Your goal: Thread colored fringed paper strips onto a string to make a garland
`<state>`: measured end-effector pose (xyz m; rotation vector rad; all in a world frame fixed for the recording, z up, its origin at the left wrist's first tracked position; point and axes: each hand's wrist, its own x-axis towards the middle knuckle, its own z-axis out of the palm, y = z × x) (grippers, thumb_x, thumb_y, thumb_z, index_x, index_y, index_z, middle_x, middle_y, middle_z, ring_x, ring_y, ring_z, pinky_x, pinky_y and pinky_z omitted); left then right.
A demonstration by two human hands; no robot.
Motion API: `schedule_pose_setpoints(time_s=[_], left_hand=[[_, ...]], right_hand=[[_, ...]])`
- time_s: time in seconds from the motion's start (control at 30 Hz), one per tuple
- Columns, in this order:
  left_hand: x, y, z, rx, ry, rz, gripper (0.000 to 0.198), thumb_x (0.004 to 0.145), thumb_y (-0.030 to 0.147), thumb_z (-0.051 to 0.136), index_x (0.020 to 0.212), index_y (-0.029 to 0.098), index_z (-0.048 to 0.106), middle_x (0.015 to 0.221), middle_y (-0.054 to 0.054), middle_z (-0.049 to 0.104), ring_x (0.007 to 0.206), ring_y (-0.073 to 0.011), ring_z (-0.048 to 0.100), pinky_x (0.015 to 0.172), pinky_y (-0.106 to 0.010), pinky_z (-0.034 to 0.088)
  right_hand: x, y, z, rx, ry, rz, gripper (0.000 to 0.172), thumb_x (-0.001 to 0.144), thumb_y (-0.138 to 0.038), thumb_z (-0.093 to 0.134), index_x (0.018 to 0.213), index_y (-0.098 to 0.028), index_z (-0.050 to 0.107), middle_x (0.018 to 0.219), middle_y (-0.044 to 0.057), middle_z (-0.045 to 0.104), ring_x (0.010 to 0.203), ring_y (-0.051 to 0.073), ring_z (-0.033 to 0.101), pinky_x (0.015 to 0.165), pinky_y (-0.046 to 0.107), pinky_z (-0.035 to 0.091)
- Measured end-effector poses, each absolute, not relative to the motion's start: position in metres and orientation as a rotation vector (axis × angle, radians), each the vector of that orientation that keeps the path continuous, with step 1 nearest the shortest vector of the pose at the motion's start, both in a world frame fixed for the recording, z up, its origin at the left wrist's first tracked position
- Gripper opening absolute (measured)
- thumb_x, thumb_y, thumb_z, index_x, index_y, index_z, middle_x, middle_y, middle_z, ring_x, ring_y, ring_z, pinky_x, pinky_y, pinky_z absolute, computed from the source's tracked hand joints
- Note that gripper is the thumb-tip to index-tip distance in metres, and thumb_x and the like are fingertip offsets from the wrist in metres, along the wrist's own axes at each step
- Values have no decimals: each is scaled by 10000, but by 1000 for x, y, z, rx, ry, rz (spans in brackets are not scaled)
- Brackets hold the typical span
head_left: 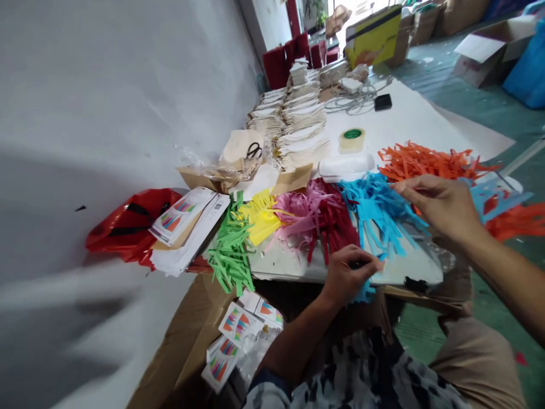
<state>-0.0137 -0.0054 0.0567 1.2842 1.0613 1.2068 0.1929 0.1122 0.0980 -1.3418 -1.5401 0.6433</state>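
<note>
**A blue paper fringe (374, 210) under both hands**

Fringe lying on a white board (276, 262), between a dark red paper fringe (332, 221) and an orange paper fringe (426, 162), with a strip end showing below the near edge. Left hand (351, 275) low at that edge, fingers (366, 262) curled together and clamped on blue strips. Right hand (443, 204) raised over the far side, fingers (409, 187) spread slightly, thumb and forefinger close at the tips; any grip on a strip impossible to tell.

Beyond the board, a pink paper fringe (293, 210), a yellow paper fringe (259, 218) and a green paper fringe (230, 250) in a row. Nearby, a roll of packing tape (352, 139), black-handled scissors (253, 150), long stacks of paper tags (298, 119) and printed rainbow cards (172, 216), next to a red plastic bag (128, 227).
</note>
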Motion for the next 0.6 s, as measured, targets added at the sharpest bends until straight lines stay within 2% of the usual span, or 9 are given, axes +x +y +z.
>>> schedule_pose_setpoints(time_s=[0.07,0.13,0.2,0.3,0.43,0.5,0.6], left_hand=[[-17,-1,51,1328,1057,1158,183,805,347,879,808,168,841,813,-46,730,778,-134,656,747,-244,490],[-17,2,45,1362,1080,1139,116,815,285,857,840,172,850,825,-53,746,774,-137,669,734,-241,499],[-15,4,37,1390,1112,1125,98,821,268,847,862,180,855,841,-61,763,776,-143,680,738,-245,514],[-15,3,25,1408,1125,1104,189,847,377,847,883,192,856,863,-72,781,799,-159,691,776,-267,535],[-22,0,16,1335,1143,1084,361,829,534,843,881,177,850,852,-82,770,786,-159,681,757,-269,515],[-26,-1,19,1265,1120,1043,376,829,542,840,859,167,839,846,-75,760,795,-156,677,768,-266,505],[-31,0,29,1142,1122,1015,356,858,504,815,832,149,803,786,-45,732,759,-141,655,760,-258,495]], right_hand=[[184,163,99,-1459,-1784,407,304,992,-389,635,1125,-175,805,1198,127,778,1116,267,709,986,386,509],[169,211,96,-1518,-1899,359,277,997,-310,636,1140,-149,811,1261,166,753,1247,306,652,1072,429,443],[152,252,90,-1601,-1942,367,245,981,-265,662,1089,-113,821,1216,200,759,1256,331,645,1060,459,427],[129,297,78,-1764,-1943,414,179,902,-232,753,928,-70,825,1071,208,779,1196,347,673,985,488,439],[114,328,69,-1918,-1903,482,312,767,-317,877,701,-33,765,963,215,766,1172,370,680,942,540,435],[113,332,69,-1936,-1902,506,314,737,-305,889,674,-32,747,980,204,769,1194,367,672,956,552,423],[116,327,73,-1890,-1919,536,190,720,-197,884,741,-44,774,992,171,782,1226,357,659,970,529,421]])
